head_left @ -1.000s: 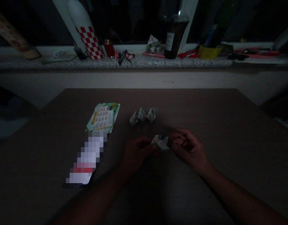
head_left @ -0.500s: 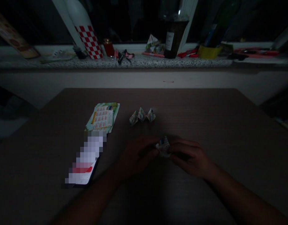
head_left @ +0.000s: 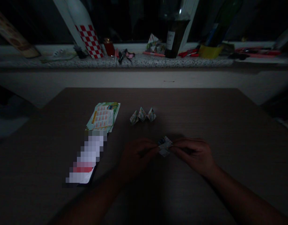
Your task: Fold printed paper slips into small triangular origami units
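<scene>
Between my two hands, low over the table, is a small folded paper piece (head_left: pixel 165 147) with printed and pale faces. My left hand (head_left: pixel 139 157) pinches its left corner between thumb and fingers. Its right corner sits in the pinch of my right hand (head_left: pixel 194 154). Beyond them three folded paper pieces, a left one (head_left: pixel 134 117), a middle one (head_left: pixel 142 114) and a right one (head_left: pixel 151 115), stand in a row. To their left lies a stack of printed paper tickets (head_left: pixel 103 117). A phone (head_left: pixel 87 159) with a lit, blurred-out screen lies just nearer than the stack.
The brown wooden table (head_left: pixel 200 109) reaches to a wall below a granite windowsill (head_left: pixel 139 64). On the sill stand a red-and-white checked bottle (head_left: pixel 90 40), a small red jar (head_left: pixel 109 47), a dark-filled plastic cup (head_left: pixel 175 39), a yellow container (head_left: pixel 209 51) and several small items. The light is dim.
My right fingers have shifted to a thumb-and-finger pinch at the paper's right corner. The paper piece now looks flatter and diamond-shaped, its pale lower part facing me. The three folded pieces stay put.
</scene>
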### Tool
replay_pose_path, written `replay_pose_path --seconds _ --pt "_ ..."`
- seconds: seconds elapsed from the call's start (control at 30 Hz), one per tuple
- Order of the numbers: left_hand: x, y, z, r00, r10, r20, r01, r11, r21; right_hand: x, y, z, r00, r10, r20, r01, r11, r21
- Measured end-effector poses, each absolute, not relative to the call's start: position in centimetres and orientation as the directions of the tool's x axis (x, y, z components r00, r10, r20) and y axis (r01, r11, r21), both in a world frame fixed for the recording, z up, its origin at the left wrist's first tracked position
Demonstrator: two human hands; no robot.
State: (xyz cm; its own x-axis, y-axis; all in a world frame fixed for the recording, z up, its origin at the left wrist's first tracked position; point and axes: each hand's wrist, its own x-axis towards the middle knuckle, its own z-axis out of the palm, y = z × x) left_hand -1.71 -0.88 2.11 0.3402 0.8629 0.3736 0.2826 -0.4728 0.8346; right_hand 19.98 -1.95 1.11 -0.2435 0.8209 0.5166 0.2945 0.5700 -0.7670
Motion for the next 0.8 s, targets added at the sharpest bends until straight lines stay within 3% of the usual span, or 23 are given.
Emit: replay_pose_path --seconds 0.17,0.3,0.43,0.6,0.8 --pt "-1.1 -1.4 2.2 0.142 0.986 0.092 0.257 -0.126 0.958 19.0 -2.2 1.1 -0.073 0.862 0.502 0.359 0.492 -0.793" --pt "-0.8 -1.4 2.4 0.079 0.996 -0.053 0.162 0.039 0.986 18.3 -2.5 0.9 0.02 0.907 0.421 0.279 0.399 -0.874" --pt "-0.8 -1.2 2.3 0.068 0.995 -0.077 0.096 0.07 0.993 18.1 -2.4 0.7 0.037 0.932 0.361 0.163 0.351 -0.922" --pt "-1.1 -0.8 1.7 0.214 0.973 -0.091 0.042 0.084 0.996 18.4 -2.3 1.0 -0.026 0.922 0.387 0.221 0.383 -0.897" --pt "-1.1 -0.7 1.9 0.302 0.953 0.017 0.185 -0.076 0.98 18.5 -2.4 0.7 -0.117 0.924 0.363 0.228 0.381 -0.896"
